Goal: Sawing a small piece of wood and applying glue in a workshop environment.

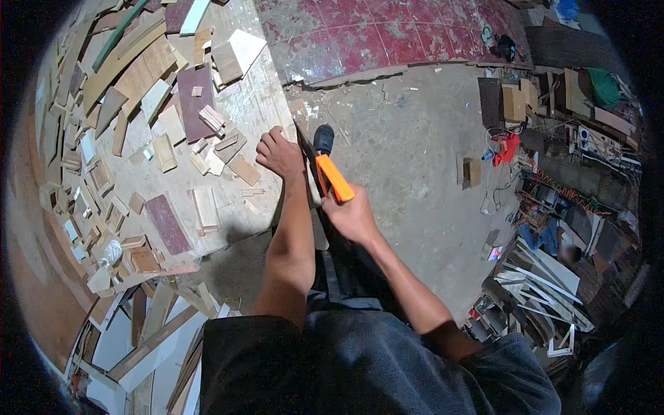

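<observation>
At the right edge of a pale wooden work board (263, 214), my left hand (280, 152) presses down with curled fingers; whether it grips a piece under it I cannot make out. My right hand (349, 214) is closed on the orange handle of a hand saw (334, 176), whose dark blade runs forward along that edge beside my left hand. Small wood offcuts (228, 145) lie just left of my left hand, with a maroon panel (190, 104) farther back.
Scattered wood pieces (124, 83) cover the board's left; more planks (152, 332) are piled below. My shoe (323, 138) stands on the concrete floor (408, 152), with red tiles (387, 34) beyond. Along the right lie clutter, cables, a red item (506, 149) and white strips (546, 290).
</observation>
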The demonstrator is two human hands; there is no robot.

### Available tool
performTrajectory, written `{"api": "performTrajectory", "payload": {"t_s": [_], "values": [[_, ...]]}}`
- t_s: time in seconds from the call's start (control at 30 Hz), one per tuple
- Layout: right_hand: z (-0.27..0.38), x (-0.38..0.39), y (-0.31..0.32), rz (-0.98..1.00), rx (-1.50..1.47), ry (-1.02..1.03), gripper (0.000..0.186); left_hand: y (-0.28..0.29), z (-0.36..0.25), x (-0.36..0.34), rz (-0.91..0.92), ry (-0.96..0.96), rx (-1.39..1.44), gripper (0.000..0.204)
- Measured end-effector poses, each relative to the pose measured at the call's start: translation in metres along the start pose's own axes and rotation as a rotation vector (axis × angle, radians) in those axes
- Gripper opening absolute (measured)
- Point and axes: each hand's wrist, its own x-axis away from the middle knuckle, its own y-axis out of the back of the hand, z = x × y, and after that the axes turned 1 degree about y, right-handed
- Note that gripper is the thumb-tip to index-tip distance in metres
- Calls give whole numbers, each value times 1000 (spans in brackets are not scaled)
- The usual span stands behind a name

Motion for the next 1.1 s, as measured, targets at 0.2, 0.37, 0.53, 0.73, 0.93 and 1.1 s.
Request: {"api": "performTrajectory", "payload": {"t_s": [0.2,0.37,0.53,0.73,0.93,1.1], "values": [[5,15,2,37,3,-14,9,7,7,2,18,20,7,31],[-8,-6,7,-32,-29,-30,17,15,-1,-2,44,14,40,35],[-24,-46,-15,-74,-124,-11,14,13,-4,2,32,-4,59,35],[-34,-28,-27,-38,-53,39,14,0,6,0,0,-10,-41,36],[-24,-19,-32,-51,-84,-6,9,-9,12,4,11,4,-20,37],[-34,-32,-35,-84,-44,36,9,-6,10,2,7,-25,-21,39]]}}
